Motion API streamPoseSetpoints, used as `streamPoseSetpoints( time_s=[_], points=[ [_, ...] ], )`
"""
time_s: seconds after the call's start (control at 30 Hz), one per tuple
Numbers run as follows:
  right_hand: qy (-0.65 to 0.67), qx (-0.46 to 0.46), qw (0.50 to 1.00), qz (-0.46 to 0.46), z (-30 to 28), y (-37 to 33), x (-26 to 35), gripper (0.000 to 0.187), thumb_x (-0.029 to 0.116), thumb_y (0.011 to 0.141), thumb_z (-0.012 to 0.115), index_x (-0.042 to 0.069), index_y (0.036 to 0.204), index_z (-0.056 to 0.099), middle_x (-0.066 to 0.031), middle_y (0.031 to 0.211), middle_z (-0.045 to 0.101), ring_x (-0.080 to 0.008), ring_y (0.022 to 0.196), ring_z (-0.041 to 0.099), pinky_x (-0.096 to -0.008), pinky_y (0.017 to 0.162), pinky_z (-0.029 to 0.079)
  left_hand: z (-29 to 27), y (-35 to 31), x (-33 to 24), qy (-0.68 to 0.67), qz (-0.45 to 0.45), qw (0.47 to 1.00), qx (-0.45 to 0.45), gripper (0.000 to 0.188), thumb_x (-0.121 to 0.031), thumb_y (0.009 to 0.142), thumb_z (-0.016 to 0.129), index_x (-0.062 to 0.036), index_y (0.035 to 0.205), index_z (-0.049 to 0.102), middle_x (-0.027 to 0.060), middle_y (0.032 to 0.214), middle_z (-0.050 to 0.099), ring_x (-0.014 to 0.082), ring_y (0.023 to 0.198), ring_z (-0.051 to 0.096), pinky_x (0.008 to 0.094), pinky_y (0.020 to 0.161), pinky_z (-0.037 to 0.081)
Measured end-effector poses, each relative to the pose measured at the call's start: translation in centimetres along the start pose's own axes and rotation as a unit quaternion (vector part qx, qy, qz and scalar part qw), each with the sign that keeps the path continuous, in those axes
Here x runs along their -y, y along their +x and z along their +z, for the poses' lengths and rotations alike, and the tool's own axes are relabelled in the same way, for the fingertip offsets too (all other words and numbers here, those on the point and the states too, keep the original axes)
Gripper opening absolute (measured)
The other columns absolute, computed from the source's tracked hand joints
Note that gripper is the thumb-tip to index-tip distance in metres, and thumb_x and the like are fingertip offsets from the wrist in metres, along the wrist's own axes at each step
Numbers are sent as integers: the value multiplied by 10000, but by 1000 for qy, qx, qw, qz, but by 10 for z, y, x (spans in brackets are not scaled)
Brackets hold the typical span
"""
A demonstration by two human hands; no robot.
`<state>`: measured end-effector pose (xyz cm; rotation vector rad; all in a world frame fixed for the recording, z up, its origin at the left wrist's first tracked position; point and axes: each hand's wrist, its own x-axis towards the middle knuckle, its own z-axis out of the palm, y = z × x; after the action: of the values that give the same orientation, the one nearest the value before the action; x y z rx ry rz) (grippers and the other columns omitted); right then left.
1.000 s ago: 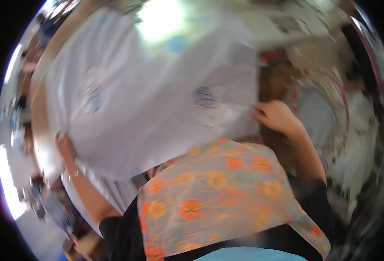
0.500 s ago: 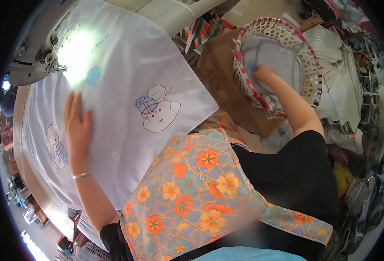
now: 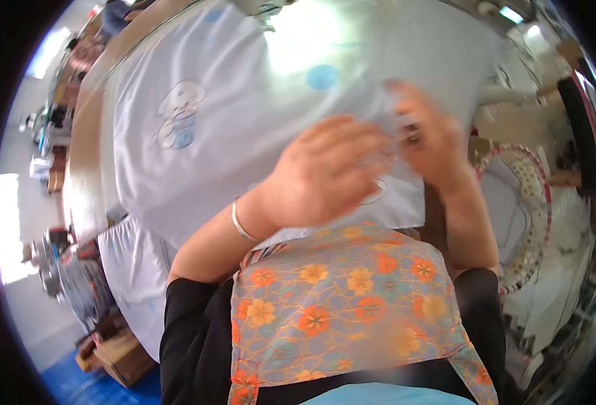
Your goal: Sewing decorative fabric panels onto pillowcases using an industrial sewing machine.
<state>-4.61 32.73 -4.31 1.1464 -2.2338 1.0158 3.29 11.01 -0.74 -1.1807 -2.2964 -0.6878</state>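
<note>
Over the white printed cloth, my left hand is raised with its fingers loosely stretched toward the right; their tips are smeared by motion. Facing it, my right hand has curled fingers around a small dark object, too blurred to name. The two hands nearly meet, and I cannot tell whether they touch. The cloth bears a cartoon puppy and a blue spot, and part of it hangs over the table's near side. A bright lamp glare washes out its far part.
A woven basket with a red-trimmed rim stands at my right, a grey piece lying in it. Pale material is heaped beside it. At the lower left are a cardboard box and a motor-like machine. The wooden table edge curves along the left.
My right hand has come out of the basket to a place over the cloth. The left has lifted off the cloth and moved rightward. The view has turned to the left.
</note>
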Motion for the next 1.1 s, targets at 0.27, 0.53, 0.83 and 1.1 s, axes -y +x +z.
streamPoseSetpoints(
  time_s=[0.27, 0.53, 0.83, 1.1],
  points=[
    [184, 322, 926, -75, 124, 26, 62, 229, 118, 745, 626, 75, 964, 576, -87, 892, 653, -330, 785, 644, -436, 677, 518, -47, -50, 72, 216, -266, 937, -64, 429, -211, 806, 686, -14, 1179, 610, 186, 1179, 627, 355, 1185, 533, 441, 1022, 410],
    [230, 356, 905, 27, 115, 32, 58, 242, 29, 773, 676, 54, 1003, 604, -71, 949, 672, -200, 712, 647, -325, 614, 505, -33, -33, 92, -3, -289, 957, 20, 232, -135, 875, 635, 3, 1060, 653, 134, 966, 685, 292, 802, 633, 370, 731, 499],
    [194, -119, 965, 127, 97, 61, 43, 131, 16, 853, 684, 50, 978, 706, 3, 876, 657, -45, 595, 421, -206, 533, 356, -27, -23, 72, -46, -349, 933, -81, 118, -45, 901, 581, 5, 983, 650, 112, 823, 641, 210, 657, 563, 312, 632, 459],
    [321, -19, 881, 347, 77, 70, 55, 96, 95, 858, 712, 46, 940, 725, 61, 696, 580, -18, 598, 415, -190, 534, 335, -32, -23, 58, -13, -297, 948, -114, 107, 18, 881, 589, -5, 973, 637, 102, 838, 623, 230, 665, 575, 308, 607, 454]
  ],
)
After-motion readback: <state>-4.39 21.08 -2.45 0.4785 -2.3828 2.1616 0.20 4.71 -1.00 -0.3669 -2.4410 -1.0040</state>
